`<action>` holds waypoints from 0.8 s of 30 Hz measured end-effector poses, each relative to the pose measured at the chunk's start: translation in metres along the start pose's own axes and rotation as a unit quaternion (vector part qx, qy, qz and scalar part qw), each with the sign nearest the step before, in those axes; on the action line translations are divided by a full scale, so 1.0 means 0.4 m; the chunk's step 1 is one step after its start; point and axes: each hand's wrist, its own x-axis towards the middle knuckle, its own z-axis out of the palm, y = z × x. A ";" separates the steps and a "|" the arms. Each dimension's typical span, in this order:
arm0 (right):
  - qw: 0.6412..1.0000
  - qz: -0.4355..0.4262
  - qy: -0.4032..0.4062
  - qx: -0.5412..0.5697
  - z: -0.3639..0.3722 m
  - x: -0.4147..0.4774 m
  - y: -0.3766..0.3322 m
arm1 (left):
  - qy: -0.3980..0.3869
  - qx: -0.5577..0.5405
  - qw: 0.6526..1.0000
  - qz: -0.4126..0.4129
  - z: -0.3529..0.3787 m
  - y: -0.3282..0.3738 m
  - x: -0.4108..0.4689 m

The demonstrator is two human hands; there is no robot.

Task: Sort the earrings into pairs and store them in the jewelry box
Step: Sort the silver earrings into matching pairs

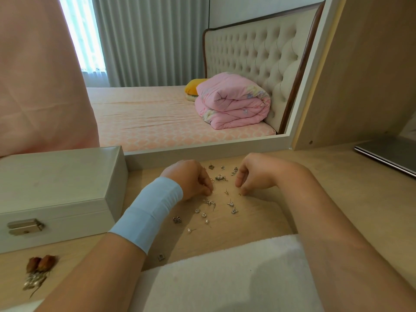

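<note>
Small silver and gold earrings (221, 177) lie scattered loose on the pale wooden desk top (315, 167), spread between the two hands and toward the person, none of them in the box. One silver earring (161, 257) lies apart, near the desk's front edge. The left hand (191, 179), fingers curled down, pinches a tiny gold earring (212, 191) between thumb and forefinger against the desk. The right hand (254, 174) has its fingers curled with the tips at the desk, just beside a tiny gold stud (240, 194); whether it grips anything I cannot tell. A light blue elastic wristband (148, 212) wraps the left wrist. The white rectangular jewelry box (58, 188) stands at the left, its lid down and its silver clasp (26, 226) facing the person. In front of it lie dried red rosebuds (41, 263). A white fluffy towel (225, 271) covers the near edge, a white-framed mirror (202, 152) stands behind, and a flat grey device (387, 154) lies far right.
</note>
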 end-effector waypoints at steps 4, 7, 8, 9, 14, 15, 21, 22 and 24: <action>0.995 -0.059 0.071 0.039 -0.005 -0.004 -0.024 | 0.000 -0.021 1.000 0.002 -0.003 -0.014 0.002; 0.986 -0.098 0.116 0.070 0.019 0.007 -0.053 | 0.021 -0.035 0.999 -0.008 -0.020 -0.038 0.002; 0.984 -0.105 0.121 0.072 0.033 0.012 -0.061 | 0.026 -0.026 0.999 -0.010 -0.024 -0.043 0.002; 0.984 -0.112 0.121 0.071 0.049 0.017 -0.068 | 0.028 -0.017 0.999 -0.008 -0.026 -0.046 0.002; 0.985 -0.129 0.107 0.039 0.086 0.024 -0.081 | 0.000 0.000 1.000 0.015 -0.008 -0.035 0.006; 0.986 -0.125 0.107 0.026 0.085 0.025 -0.080 | -0.006 0.003 1.000 0.018 -0.006 -0.034 0.007; 0.990 -0.105 0.085 0.037 0.064 0.025 -0.057 | -0.015 -0.001 1.000 0.023 -0.014 -0.034 0.006; 0.990 -0.104 0.081 0.043 0.063 0.026 -0.055 | -0.015 -0.001 1.000 0.023 -0.013 -0.035 0.006; 0.990 -0.105 0.083 0.047 0.062 0.030 -0.054 | -0.015 -0.005 1.000 0.026 -0.010 -0.035 0.006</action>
